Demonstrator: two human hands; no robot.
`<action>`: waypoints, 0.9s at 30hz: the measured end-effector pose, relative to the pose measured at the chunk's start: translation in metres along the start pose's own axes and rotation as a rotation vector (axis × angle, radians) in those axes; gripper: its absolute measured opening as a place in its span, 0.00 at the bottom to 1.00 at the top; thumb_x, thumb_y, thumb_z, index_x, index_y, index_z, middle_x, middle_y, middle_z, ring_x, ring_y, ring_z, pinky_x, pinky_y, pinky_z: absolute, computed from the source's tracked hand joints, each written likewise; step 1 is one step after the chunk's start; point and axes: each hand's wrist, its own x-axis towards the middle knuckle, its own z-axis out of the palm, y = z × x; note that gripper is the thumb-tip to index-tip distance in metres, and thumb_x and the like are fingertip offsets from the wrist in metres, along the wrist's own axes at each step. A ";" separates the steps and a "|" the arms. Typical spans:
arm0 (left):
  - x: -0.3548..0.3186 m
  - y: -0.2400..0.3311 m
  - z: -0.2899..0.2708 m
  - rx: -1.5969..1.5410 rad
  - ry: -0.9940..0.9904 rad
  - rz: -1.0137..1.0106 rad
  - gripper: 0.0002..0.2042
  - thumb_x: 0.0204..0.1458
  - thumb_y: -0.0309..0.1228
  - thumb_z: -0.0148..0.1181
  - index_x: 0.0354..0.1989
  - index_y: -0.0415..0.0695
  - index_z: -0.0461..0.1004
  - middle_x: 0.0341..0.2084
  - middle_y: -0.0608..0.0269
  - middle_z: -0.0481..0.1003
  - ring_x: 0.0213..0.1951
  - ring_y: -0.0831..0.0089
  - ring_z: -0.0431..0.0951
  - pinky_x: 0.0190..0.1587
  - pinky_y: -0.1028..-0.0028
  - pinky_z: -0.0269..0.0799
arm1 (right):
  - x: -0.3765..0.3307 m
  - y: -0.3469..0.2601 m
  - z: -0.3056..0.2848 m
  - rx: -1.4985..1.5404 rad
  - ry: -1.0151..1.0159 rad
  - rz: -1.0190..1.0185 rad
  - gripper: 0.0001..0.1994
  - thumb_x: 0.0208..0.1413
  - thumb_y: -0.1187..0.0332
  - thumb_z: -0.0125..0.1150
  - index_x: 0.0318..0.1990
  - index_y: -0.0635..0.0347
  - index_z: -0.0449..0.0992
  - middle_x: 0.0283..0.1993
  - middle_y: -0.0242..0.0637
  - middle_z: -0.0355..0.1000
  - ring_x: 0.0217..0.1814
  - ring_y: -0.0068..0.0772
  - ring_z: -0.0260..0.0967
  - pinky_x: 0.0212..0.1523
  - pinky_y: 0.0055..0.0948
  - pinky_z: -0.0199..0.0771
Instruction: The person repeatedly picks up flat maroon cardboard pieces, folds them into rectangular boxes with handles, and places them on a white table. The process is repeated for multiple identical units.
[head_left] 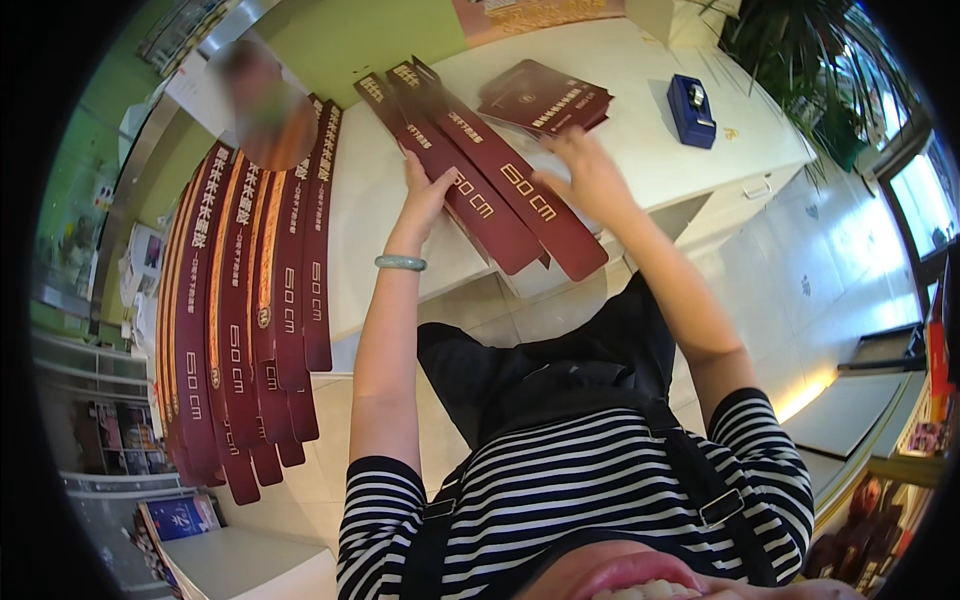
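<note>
Left hand (424,198) on long cardboard (450,155)

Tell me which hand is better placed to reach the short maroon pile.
Probably the right hand: it is close to the short maroon pile, while the left hand is farther off, at a long maroon box.

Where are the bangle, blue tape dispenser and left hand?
Bangle (400,263): head view, middle of its band.
Blue tape dispenser (688,119): head view, its body.
Left hand (424,203): head view, middle of the hand.
</note>
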 end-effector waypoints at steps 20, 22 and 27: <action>-0.178 0.148 0.034 -0.594 0.083 0.100 0.16 0.67 0.29 0.54 0.58 0.34 0.71 0.50 0.59 0.79 0.48 0.75 0.80 0.51 0.77 0.74 | -0.055 -0.087 -0.087 1.220 0.006 0.401 0.15 0.64 0.77 0.58 0.57 0.71 0.72 0.46 0.40 0.79 0.44 0.25 0.78 0.46 0.23 0.79; -0.190 0.149 0.024 -0.447 -0.002 0.055 0.14 0.67 0.29 0.54 0.55 0.34 0.73 0.47 0.62 0.80 0.46 0.79 0.78 0.51 0.77 0.75 | -0.055 -0.091 -0.091 1.045 -0.097 0.247 0.22 0.61 0.81 0.60 0.63 0.72 0.68 0.51 0.44 0.78 0.51 0.27 0.77 0.53 0.25 0.76; -0.213 0.132 0.026 -0.773 -0.086 0.032 0.20 0.67 0.33 0.56 0.62 0.35 0.68 0.52 0.59 0.77 0.50 0.75 0.78 0.53 0.74 0.75 | -0.053 -0.110 -0.075 1.006 -0.085 0.271 0.26 0.60 0.82 0.61 0.66 0.74 0.64 0.55 0.46 0.77 0.56 0.28 0.75 0.56 0.25 0.73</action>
